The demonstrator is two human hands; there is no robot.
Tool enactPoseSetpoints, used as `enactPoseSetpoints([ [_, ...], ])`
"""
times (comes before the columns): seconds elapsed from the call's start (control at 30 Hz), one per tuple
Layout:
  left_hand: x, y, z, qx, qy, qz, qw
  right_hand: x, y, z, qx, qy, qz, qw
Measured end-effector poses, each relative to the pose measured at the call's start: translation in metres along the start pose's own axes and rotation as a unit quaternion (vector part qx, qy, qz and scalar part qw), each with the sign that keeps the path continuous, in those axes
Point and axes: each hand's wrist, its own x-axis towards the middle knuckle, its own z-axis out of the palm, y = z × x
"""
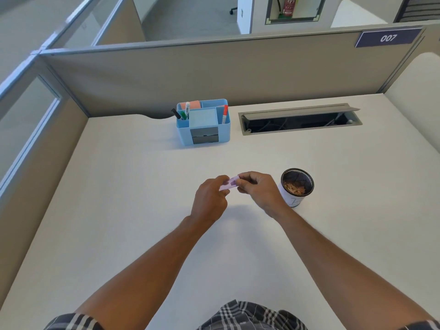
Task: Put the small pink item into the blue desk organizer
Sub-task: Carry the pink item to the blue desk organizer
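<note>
Pink item [229,183], flat, rectangular: pinched by left hand [209,201] and right hand [259,190] grips.

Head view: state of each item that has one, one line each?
small pink item: held off the desk between both hands
left hand: pinching it
right hand: pinching it
blue desk organizer: upright, holding markers
cable hatch: lid open
mesh cup: upright

We see bright, even, soft light on the desk [119,210], with only faint shadows under the hands at center and beside the organizer [203,122]. The wide lens bends the partition [214,67] at the frame's edges. Detail is slightly soft throughout; no strong glare.
</note>
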Motion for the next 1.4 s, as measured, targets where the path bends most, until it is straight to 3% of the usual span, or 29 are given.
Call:
enactPoseSetpoints([
  [0.17,0.027,-0.018,-0.021,0.061,0.002,-0.001,0.998,0.024,0.013,0.027,-0.193,0.041,-0.044,0.979],
  [0.3,0.068,-0.025,-0.041,0.094,0.021,0.015,0.995,0.049,0.037,0.041,-0.388,-0.020,-0.082,0.918],
  [0.5,0.142,-0.030,-0.066,0.149,0.008,0.020,0.989,0.082,0.060,0.055,-0.512,-0.082,-0.074,0.852],
  [0.73,0.214,-0.039,-0.073,0.169,0.047,0.031,0.984,0.079,0.103,0.058,-0.546,-0.042,-0.137,0.825],
  [1.4,0.255,-0.067,-0.048,0.151,-0.023,0.023,0.988,0.083,0.113,0.057,-0.560,-0.019,-0.150,0.814],
])
